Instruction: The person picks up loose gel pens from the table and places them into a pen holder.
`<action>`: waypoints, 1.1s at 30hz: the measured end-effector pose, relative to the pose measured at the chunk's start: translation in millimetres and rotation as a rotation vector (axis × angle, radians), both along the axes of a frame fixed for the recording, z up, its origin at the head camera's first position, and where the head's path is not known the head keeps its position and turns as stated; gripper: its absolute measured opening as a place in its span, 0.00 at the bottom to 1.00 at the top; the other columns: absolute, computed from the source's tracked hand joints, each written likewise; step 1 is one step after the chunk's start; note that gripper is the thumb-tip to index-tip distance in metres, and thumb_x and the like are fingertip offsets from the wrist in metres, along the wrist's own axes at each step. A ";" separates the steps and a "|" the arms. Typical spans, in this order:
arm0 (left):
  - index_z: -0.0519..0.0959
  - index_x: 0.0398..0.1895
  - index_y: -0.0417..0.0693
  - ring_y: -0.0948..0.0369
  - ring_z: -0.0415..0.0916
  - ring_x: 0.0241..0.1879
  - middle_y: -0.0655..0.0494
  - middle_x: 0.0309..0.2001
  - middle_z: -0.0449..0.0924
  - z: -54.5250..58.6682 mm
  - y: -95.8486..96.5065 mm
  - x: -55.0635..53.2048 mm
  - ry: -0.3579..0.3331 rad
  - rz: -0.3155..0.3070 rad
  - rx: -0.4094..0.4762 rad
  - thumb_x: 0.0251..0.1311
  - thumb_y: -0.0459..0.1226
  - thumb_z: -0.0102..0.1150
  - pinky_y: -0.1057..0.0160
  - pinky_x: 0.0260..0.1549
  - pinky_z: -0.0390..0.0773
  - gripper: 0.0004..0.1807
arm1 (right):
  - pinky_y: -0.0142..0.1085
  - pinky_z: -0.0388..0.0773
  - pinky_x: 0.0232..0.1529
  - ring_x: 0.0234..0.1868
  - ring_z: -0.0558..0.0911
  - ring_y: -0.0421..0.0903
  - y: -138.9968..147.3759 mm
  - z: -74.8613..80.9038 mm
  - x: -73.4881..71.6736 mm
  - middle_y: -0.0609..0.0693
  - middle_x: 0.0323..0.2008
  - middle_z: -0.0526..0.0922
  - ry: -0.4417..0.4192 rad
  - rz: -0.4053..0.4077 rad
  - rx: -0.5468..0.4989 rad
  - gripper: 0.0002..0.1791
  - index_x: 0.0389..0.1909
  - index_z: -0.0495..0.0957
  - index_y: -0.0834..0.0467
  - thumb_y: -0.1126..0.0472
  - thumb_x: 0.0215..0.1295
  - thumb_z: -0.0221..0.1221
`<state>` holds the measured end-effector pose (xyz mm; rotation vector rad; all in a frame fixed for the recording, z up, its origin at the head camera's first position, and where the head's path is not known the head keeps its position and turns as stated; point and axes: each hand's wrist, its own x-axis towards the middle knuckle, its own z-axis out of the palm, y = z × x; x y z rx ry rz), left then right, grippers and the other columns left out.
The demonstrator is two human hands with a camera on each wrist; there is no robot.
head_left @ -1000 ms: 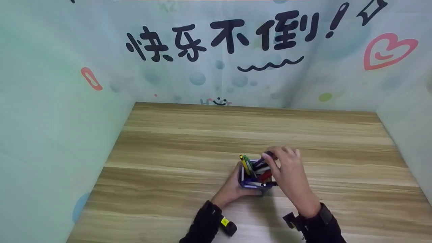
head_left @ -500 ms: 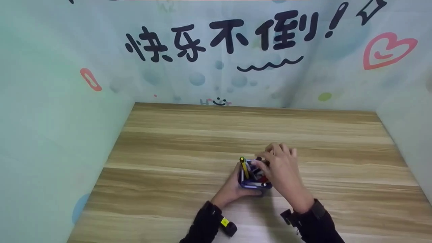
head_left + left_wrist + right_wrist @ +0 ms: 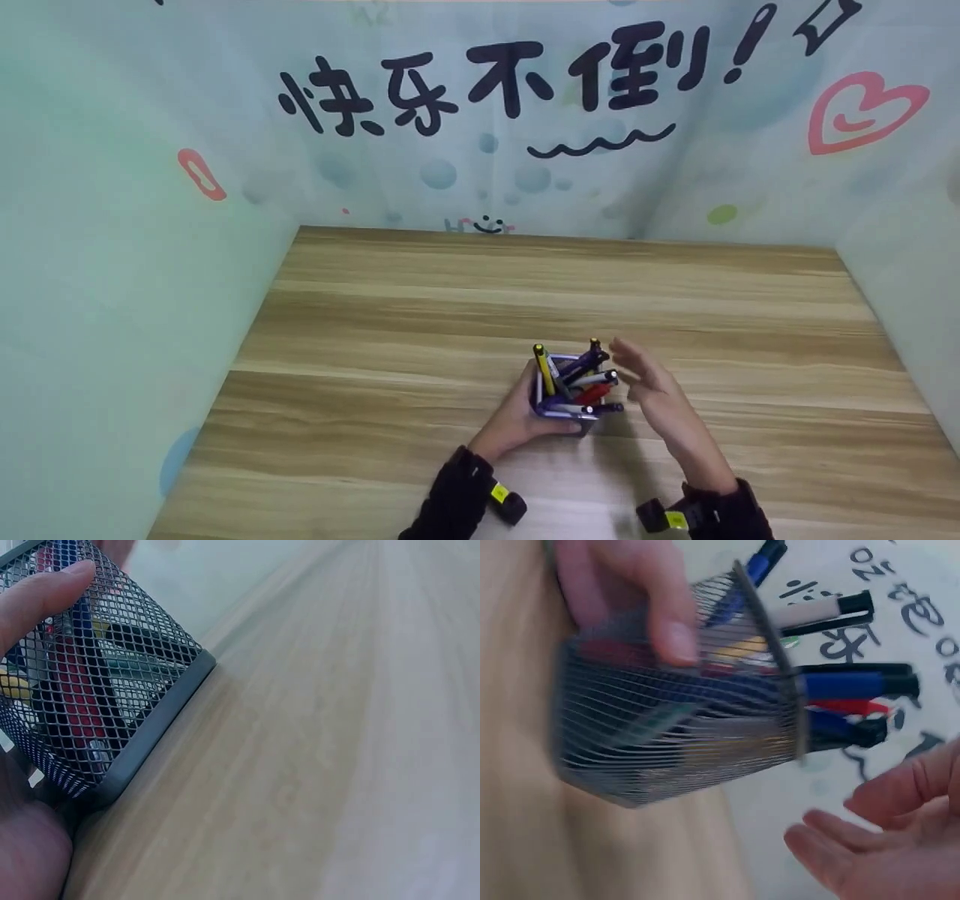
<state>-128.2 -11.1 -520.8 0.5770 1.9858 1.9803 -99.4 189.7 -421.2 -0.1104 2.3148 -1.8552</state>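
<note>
Mesh pen holder [image 3: 564, 409] of pens [image 3: 577, 375] is gripped by left hand [image 3: 517, 420] on counter [image 3: 420, 330]; right hand [image 3: 656, 390] is held open, empty, at 3 o'clock.

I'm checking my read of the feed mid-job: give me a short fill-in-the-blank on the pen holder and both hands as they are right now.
1. The left hand grips the mesh pen holder, which stands on the ____ table.
2. The right hand is beside the holder with fingers straight, holding ____.
3. The pens stick out of the holder's ____ end.

Missing words: wooden; nothing; open
</note>
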 end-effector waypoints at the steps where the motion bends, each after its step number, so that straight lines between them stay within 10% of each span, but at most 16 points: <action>1: 0.59 0.61 0.71 0.65 0.68 0.59 0.67 0.59 0.70 -0.5 -0.1 0.0 -0.001 0.001 0.000 0.36 0.39 0.76 0.54 0.66 0.58 0.47 | 0.51 0.55 0.68 0.69 0.56 0.63 0.2 -5.7 2.1 0.65 0.69 0.54 -0.022 0.037 -0.036 0.40 0.69 0.48 0.66 0.83 0.51 0.38; 6: 0.59 0.62 0.71 0.64 0.67 0.60 0.65 0.59 0.70 -0.8 -0.1 -0.2 0.003 -0.004 0.032 0.36 0.37 0.76 0.55 0.66 0.59 0.48 | 0.48 0.64 0.64 0.65 0.60 0.64 -2.2 -35.1 9.6 0.68 0.67 0.55 -0.083 0.176 -0.128 0.47 0.71 0.44 0.62 0.82 0.46 0.47; 16: 0.50 0.72 0.59 0.60 0.62 0.65 0.62 0.65 0.64 -2.8 0.4 -0.2 0.006 0.058 0.067 0.39 0.36 0.74 0.52 0.68 0.54 0.56 | 0.35 0.67 0.56 0.49 0.75 0.43 -10.6 -76.6 -2.3 0.62 0.53 0.72 -0.036 0.132 -0.148 0.40 0.62 0.57 0.65 0.76 0.45 0.60; 25: 0.50 0.72 0.53 0.52 0.54 0.69 0.48 0.74 0.44 -2.1 5.6 -7.0 -0.010 0.278 -0.055 0.58 0.37 0.58 0.58 0.67 0.58 0.40 | 0.34 0.70 0.59 0.61 0.70 0.52 -23.5 -85.5 -21.5 0.63 0.61 0.69 -0.041 -0.147 -0.148 0.34 0.65 0.61 0.62 0.72 0.56 0.58; 33: 0.74 0.58 0.46 0.57 0.76 0.53 0.49 0.57 0.75 3.0 18.5 -21.5 0.055 0.623 -0.381 0.55 0.41 0.62 0.62 0.54 0.74 0.25 | 0.26 0.77 0.31 0.35 0.77 0.38 -34.0 -89.6 -47.8 0.63 0.46 0.77 0.009 -0.354 -0.016 0.25 0.58 0.67 0.67 0.66 0.60 0.58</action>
